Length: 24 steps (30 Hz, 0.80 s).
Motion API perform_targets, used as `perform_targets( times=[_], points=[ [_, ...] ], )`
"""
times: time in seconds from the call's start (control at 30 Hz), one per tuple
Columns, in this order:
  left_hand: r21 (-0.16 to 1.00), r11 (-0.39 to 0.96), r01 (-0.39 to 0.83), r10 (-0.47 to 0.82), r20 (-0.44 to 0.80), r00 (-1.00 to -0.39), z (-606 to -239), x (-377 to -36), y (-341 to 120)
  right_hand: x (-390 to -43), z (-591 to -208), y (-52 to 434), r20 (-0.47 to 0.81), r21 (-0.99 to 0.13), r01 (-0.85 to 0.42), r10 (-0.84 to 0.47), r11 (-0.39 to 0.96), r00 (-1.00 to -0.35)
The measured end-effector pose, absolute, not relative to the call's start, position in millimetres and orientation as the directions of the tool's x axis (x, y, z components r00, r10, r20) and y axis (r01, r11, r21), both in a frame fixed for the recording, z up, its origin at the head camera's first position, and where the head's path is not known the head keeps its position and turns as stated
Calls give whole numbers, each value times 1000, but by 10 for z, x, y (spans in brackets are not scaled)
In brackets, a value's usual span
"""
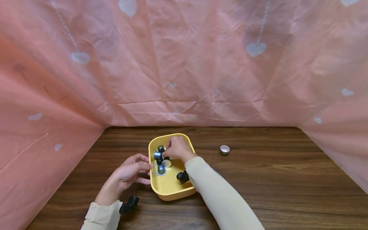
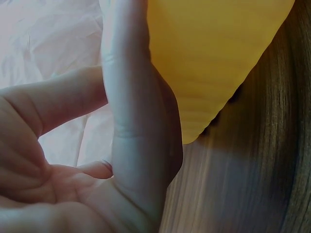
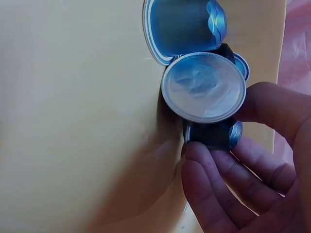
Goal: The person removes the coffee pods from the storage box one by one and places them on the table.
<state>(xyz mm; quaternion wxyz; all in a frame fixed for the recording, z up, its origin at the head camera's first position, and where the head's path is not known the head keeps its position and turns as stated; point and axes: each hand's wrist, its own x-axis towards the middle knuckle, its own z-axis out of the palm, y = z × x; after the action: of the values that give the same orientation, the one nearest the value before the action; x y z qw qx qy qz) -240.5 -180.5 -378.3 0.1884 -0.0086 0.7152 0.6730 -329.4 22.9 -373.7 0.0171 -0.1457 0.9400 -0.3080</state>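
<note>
Yellow plastic tray, rounded corners, smooth matte walls, sits on the dark wood-grain surface at centre, long axis running away from the person. Inside it, toward the far-left part: a cluster of coffee capsules, small truncated cones, shiny aluminium, dark blue-grey bodies with silver foil rims.

Right hand is down inside the tray, directly over the cluster, fingers curled. Right wrist view: fingertips touch a dark capsule lying on its side; thumb on its far side. Looks like a pinch on that capsule, though the contact is partly hidden. A foil-faced capsule lies just above it, disc toward the camera, foil slightly dented; a blue capsule on its side lies beyond, touching it.

Left hand is outside the tray, at its left wall, fingers loosely extended, fingertips at the rim. Left wrist view: one finger lies flat along the yellow outer wall; nothing is gripped.

So the capsules lie right under the right hand, and across the wall from the left; the right hand is the nearer.

One pinkish capsule stands alone on the surface, well apart to the right of the tray. Pink sheeting with pale hearts forms the backdrop.
</note>
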Motion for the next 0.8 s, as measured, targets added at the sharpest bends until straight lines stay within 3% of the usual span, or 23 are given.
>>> perform_targets(
  times=[0.8],
  points=[
    [959,102,-265,241,-282,-929,-3776,-2420,-1797,-3296,-3720,267,86,-551,-291,-294,782,-952]
  ],
)
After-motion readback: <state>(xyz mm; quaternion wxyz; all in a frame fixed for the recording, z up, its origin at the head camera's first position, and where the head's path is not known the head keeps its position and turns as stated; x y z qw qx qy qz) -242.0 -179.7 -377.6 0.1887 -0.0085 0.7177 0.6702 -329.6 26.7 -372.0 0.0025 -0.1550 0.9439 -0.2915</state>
